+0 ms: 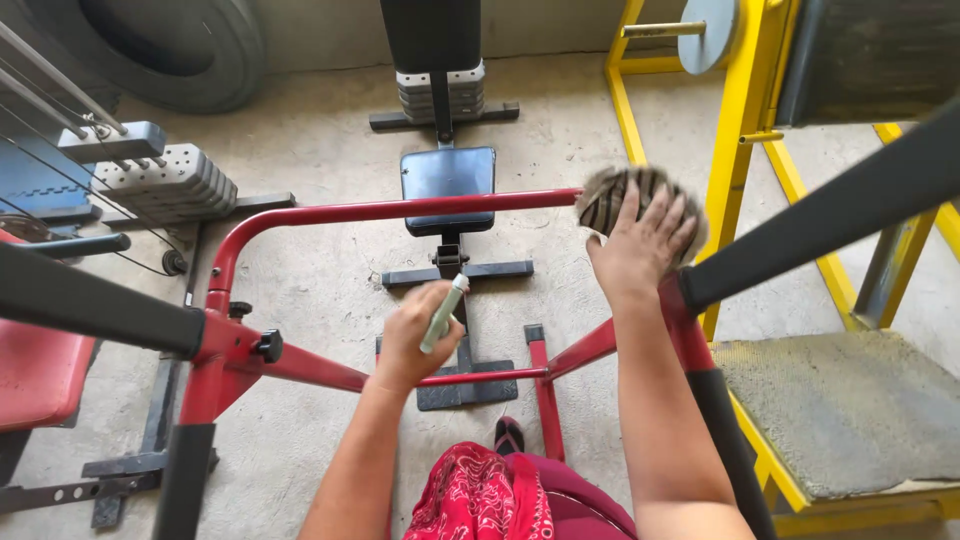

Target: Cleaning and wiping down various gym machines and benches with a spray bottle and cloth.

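My right hand (642, 243) presses a striped grey cloth (610, 195) flat against the right end of a red metal frame bar (400, 210) of an exercise machine. My left hand (415, 335) is closed around a small pale green cylinder (445, 310), held upright over the lower red crossbar (480, 377). Both forearms reach forward from the bottom of the view, above red patterned clothing (475, 495).
Black padded arms (95, 300) (830, 220) flank the red frame. A black bench seat (447, 180) and weight stack (440, 90) stand ahead on the concrete floor. A yellow frame (745, 130) with a worn grey pad (840, 410) is at right; a tyre (170, 50) and weight plates (165, 180) at left.
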